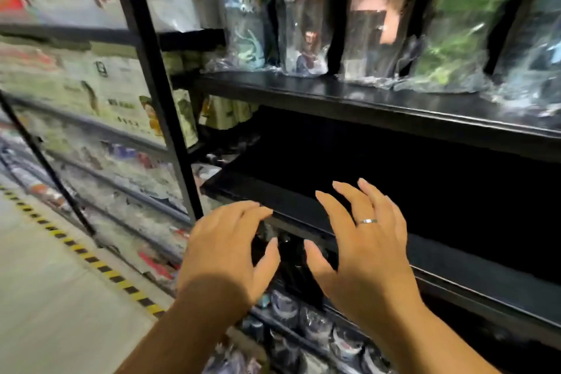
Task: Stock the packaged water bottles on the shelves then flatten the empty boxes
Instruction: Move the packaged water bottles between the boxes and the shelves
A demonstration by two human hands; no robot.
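— Nearest first?

— Left hand (224, 249) and right hand (361, 240), both raised side by side in front of the middle shelf (455, 255), just over its front edge. Palms turned away, fingers spread, nothing pinched or carried in either grip. Thin ring (368, 221) on one right finger.

— Why held like that?

— Likely poised to reach in or take something up; impossible to say which from this alone. Spread wide, as for a bulky pack rather than a single bottle.

— Below the hands?

— Lower shelf, front edge: a row of wrapped bottles (315, 325) seen from above, caps up, packed touching one another, probably so more fit in the row.

— And the middle shelf itself?

— Dark and bare as far as can be made out; deep shadow toward its back edge. Seemingly the gap awaiting stock.

— Farther up?

— Top shelf (364, 100): packaged bottles in clear plastic bags (300, 24), upright, lined along the front edge, printed faces outward for easy reading.

— Boxes to flatten?

— None in sight. Only floor with a yellow-black striped line (91, 258) at left, beside a neighbouring rack (91, 94), blurred.
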